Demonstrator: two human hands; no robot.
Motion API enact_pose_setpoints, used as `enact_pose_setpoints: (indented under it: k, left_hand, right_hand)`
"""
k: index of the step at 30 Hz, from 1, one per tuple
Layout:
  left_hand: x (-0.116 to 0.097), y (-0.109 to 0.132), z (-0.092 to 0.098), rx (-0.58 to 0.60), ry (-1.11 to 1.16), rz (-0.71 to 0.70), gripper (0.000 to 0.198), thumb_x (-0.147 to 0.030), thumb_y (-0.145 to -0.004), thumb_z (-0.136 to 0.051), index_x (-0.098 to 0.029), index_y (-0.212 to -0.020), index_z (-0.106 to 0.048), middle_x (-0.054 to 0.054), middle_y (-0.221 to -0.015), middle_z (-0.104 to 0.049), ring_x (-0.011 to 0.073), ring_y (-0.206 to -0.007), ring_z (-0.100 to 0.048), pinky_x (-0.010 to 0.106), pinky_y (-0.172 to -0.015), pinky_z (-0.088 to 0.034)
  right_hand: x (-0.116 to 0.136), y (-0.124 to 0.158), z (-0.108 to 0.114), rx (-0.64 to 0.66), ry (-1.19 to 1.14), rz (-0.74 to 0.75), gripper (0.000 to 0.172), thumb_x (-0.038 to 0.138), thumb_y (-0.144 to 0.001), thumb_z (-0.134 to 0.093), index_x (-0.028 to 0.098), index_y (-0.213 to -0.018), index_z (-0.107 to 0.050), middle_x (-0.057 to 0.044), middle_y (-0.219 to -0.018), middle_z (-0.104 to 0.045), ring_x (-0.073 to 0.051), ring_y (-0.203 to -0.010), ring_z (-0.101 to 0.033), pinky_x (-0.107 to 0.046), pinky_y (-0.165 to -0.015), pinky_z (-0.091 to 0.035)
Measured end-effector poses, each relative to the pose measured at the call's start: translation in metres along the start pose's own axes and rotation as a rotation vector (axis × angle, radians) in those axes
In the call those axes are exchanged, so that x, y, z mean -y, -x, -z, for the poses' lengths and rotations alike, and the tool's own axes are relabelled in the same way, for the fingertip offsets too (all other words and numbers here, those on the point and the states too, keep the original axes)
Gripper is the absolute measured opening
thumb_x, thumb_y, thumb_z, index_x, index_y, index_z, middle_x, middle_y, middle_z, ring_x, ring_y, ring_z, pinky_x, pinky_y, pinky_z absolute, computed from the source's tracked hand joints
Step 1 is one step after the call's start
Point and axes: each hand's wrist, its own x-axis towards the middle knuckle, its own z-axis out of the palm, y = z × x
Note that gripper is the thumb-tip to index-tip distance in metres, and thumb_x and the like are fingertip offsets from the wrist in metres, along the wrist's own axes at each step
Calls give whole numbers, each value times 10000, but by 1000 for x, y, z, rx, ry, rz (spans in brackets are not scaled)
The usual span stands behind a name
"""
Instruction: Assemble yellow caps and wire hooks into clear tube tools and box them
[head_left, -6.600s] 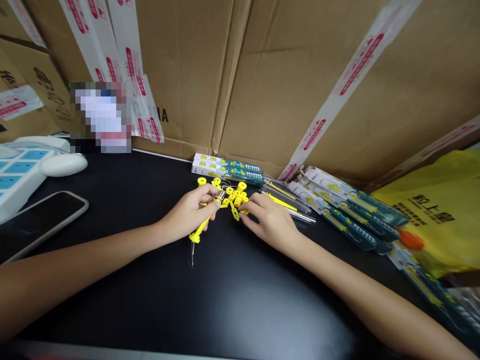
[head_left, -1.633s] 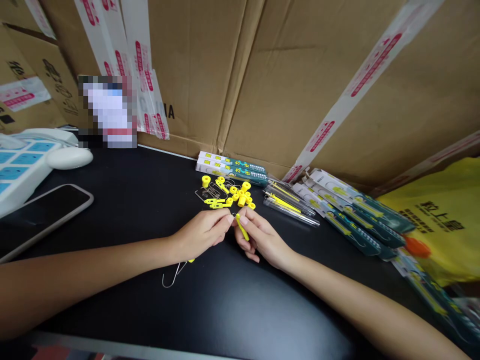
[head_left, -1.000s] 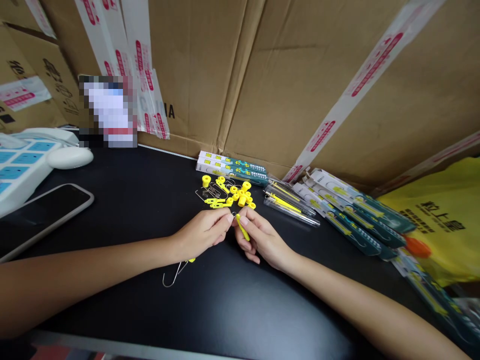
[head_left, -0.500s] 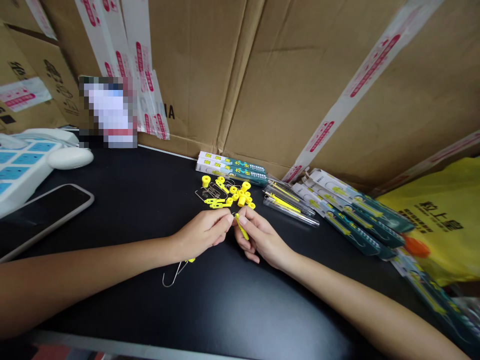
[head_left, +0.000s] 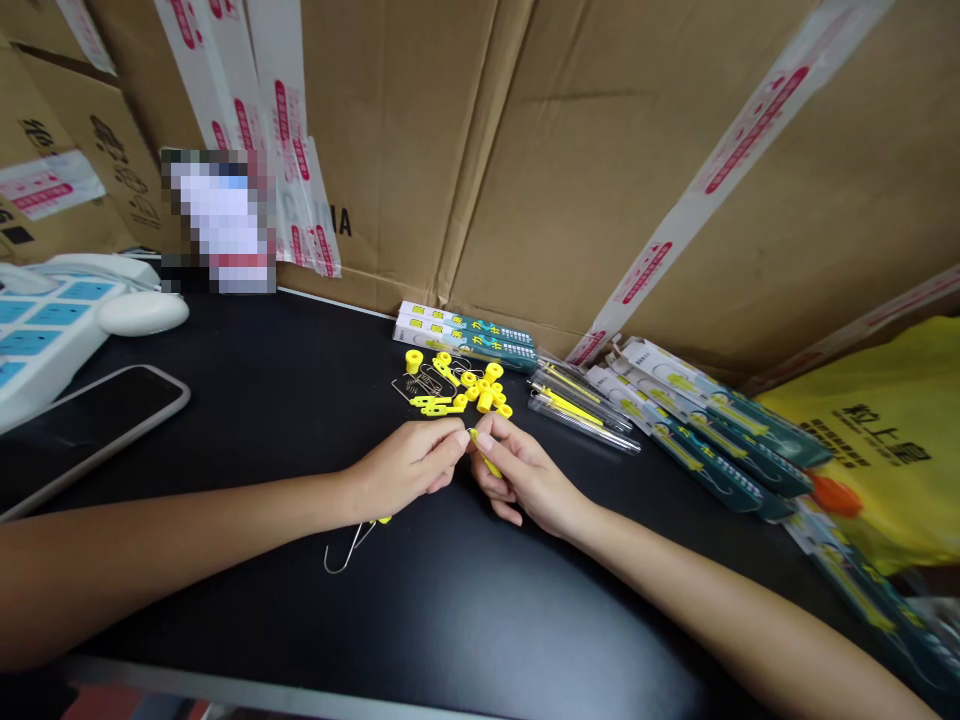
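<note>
A slim yellow plastic piece is pinched between the thumb and fingers of my right hand. A tiny bit of metal wire shows at its upper end, where my two hands almost meet. My left hand is closed in a pinch right beside it; its fingers hide what they hold. Just beyond lie yellow plastic caps, flat yellow clips and metal springs with bent wire ends. Under my left wrist, a metal hook with a yellow part sticks out, partly covered.
Boxed packs lie by the cardboard wall, with clear tubes holding yellow strips beside them. More hook-printed packs and a yellow bag are at right. A phone and a power strip occupy the left.
The yellow piece has tilted slightly in my right fingers, and less of it shows. Both hands stay in nearly the same place, close together.
</note>
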Motion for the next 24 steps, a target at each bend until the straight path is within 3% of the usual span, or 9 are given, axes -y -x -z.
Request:
enact_pose_setpoints:
  k: [24]
  left_hand:
    - [3, 0, -1, -34, -14, -14, 343, -370, -976, -345, -188, -687, -379, -74, -532, -423, 43, -422, -358, 178, -421, -289]
  right_hand:
    - [-2, 0, 1, 3, -7, 6, 235, 413, -954, -484, 229, -847, -384, 137, -490, -356, -18, -364, -184, -84, -281, -309]
